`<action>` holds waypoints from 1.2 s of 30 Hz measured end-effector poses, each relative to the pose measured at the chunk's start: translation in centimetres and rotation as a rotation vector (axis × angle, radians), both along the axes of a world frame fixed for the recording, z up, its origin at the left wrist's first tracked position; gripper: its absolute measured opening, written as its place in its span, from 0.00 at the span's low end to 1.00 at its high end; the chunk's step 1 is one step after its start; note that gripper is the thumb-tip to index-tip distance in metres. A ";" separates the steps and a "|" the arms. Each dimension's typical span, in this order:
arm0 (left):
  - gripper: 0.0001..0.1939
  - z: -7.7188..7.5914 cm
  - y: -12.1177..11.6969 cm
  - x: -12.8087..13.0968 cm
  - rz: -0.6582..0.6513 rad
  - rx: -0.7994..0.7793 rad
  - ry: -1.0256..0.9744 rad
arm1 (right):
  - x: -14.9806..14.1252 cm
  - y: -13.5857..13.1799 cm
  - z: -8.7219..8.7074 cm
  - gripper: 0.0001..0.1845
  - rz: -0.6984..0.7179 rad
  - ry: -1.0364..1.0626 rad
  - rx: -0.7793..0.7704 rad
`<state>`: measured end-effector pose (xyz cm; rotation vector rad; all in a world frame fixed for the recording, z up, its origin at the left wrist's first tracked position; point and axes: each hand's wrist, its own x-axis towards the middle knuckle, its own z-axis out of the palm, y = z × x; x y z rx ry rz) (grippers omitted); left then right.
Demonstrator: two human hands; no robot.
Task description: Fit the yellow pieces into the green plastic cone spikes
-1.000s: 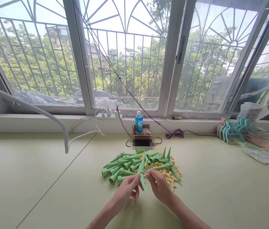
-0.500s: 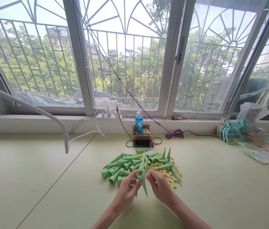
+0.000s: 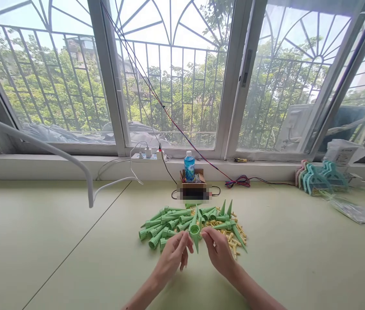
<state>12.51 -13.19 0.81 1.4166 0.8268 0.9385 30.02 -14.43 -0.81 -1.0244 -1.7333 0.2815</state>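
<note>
A green plastic cone-shaped spike [image 3: 194, 232] with a round open socket is between my hands, its socket facing me and a pointed end downward. My left hand [image 3: 173, 255] is closed, thumb and forefinger pinching the spike's left side. My right hand [image 3: 220, 252] pinches at its right side, on what looks like a small yellow peg mostly hidden by the fingertips. Just beyond lies a heap of green spikes [image 3: 156, 230], several with ribbed sockets. Loose yellow pegs [image 3: 234, 245] are piled on the right, with more green spikes lying over them.
Behind the heap stand a small cardboard box [image 3: 198, 176] and a bottle of blue liquid [image 3: 189, 167]. A bundled cable [image 3: 238, 181] lies right of them. Clip hangers [image 3: 321, 178] and a plastic bag [image 3: 353, 209] are farther right. A white curved tube [image 3: 82, 165] reaches in from the left.
The spike has turned in my fingers, so its open socket now shows. My left hand shifted its grip; my right hand barely moved. Another person's hand left the hangers at right.
</note>
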 end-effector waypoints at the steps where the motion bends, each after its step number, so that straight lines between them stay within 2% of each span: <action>1: 0.30 0.0 0.1 0.0 -0.025 -0.053 -0.010 | 0.0 0.0 0.1 0.18 -0.001 -0.002 0.008; 5: 0.40 -0.4 0.5 -0.1 -0.110 -0.256 -0.005 | -0.1 -0.2 0.4 0.18 0.053 -0.046 0.029; 8: 0.44 -0.8 0.7 -0.2 -0.133 -0.332 0.025 | -0.1 -0.3 0.6 0.18 0.097 -0.076 0.026; 13: 0.42 -0.8 0.6 -0.3 -0.141 -0.313 0.026 | -0.1 -0.2 0.6 0.19 0.110 -0.086 0.001; 22: 0.39 0.7 -0.2 -0.3 -0.120 -0.267 0.002 | 0.0 -0.2 0.8 0.20 0.136 -0.065 0.007; 32: 0.34 0.9 -0.3 -0.2 -0.099 -0.242 -0.020 | 0.0 -0.1 0.6 0.18 0.118 -0.061 -0.021; 36: 0.31 1.0 -0.3 -0.3 -0.107 -0.173 -0.008 | 0.1 -0.1 0.4 0.18 0.104 -0.061 -0.049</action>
